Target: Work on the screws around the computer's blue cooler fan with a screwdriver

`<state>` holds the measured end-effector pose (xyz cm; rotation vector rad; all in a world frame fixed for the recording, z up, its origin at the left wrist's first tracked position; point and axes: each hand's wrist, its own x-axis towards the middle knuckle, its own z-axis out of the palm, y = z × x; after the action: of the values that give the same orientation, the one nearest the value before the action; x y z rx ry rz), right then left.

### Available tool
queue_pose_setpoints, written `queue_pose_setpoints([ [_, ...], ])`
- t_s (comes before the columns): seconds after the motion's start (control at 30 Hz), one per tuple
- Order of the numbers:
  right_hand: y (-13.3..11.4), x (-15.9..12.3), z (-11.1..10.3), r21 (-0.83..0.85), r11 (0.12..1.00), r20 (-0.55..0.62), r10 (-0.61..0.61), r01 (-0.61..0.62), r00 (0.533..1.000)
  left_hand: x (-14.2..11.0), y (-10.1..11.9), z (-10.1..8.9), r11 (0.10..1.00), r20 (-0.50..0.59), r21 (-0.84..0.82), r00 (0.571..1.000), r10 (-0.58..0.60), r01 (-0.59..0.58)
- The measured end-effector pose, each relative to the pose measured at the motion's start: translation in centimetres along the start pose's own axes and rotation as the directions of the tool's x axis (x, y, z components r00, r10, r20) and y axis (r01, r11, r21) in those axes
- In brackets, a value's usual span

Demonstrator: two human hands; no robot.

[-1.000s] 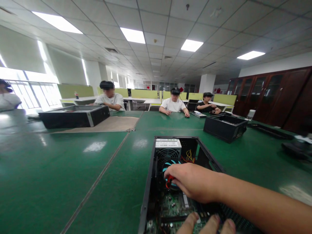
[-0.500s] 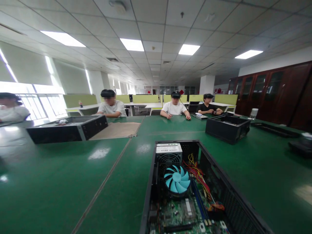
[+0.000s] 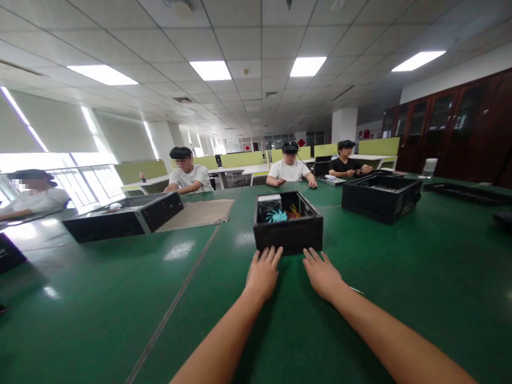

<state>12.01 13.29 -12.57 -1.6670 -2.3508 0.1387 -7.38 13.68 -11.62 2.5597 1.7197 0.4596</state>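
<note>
Left hand (image 3: 263, 272): palm down at the centre of the frame, fingers long and a little spread, tips against or just before the case's near wall; I can't tell which.
Right hand (image 3: 323, 274): just right of centre, palm down, fingers likewise stretched and parted, tips by the same wall.
Forearms: both outstretched, slanting inward from the bottom edge.
Computer case (image 3: 288, 234): mid-frame on the green table (image 3: 100, 320), blue fan (image 3: 277, 216) showing inside.
</note>
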Motion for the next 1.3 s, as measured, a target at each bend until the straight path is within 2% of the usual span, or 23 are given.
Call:
queue_pose_setpoints([
  [0.07,-0.9,1.2,1.2,-0.017,1.000,-0.021,0.002,-0.003,1.000,1.5,-1.0,1.7,0.992,-0.061,0.051,0.992,-0.109,0.112],
  [0.13,-2.0,1.4,2.1,-0.033,0.999,-0.033,-0.008,0.007,0.999,1.3,-1.5,3.2,0.987,-0.081,0.033,0.984,-0.156,0.159],
  [0.27,-3.4,1.0,3.1,-0.062,0.998,-0.056,-0.002,-0.002,0.998,-0.3,-1.1,4.6,0.999,-0.086,-0.040,0.996,-0.032,0.029],
  [0.37,-3.3,1.1,3.6,-0.062,0.997,-0.059,0.033,-0.037,0.998,-0.4,-0.4,4.7,0.984,-0.122,-0.179,0.993,-0.003,-0.019],
  [0.47,-2.8,1.2,4.0,-0.047,0.998,-0.051,0.049,-0.052,0.997,0.1,-0.1,4.7,0.962,-0.109,-0.267,0.994,0.020,-0.049],
  [0.67,-2.5,1.0,4.1,-0.021,0.999,-0.039,0.035,-0.035,0.999,0.1,-0.4,4.9,0.957,-0.193,-0.287,0.981,-0.004,-0.052],
  [0.83,-2.5,0.9,3.7,-0.012,1.000,-0.029,0.022,-0.022,0.999,-0.1,0.0,4.6,0.942,-0.186,-0.322,0.982,0.032,-0.092],
  [1.3,-2.3,0.7,3.6,0.013,1.000,-0.029,0.013,-0.012,0.999,-0.1,-0.2,4.8,0.916,-0.182,-0.390,0.983,0.022,-0.092],
])
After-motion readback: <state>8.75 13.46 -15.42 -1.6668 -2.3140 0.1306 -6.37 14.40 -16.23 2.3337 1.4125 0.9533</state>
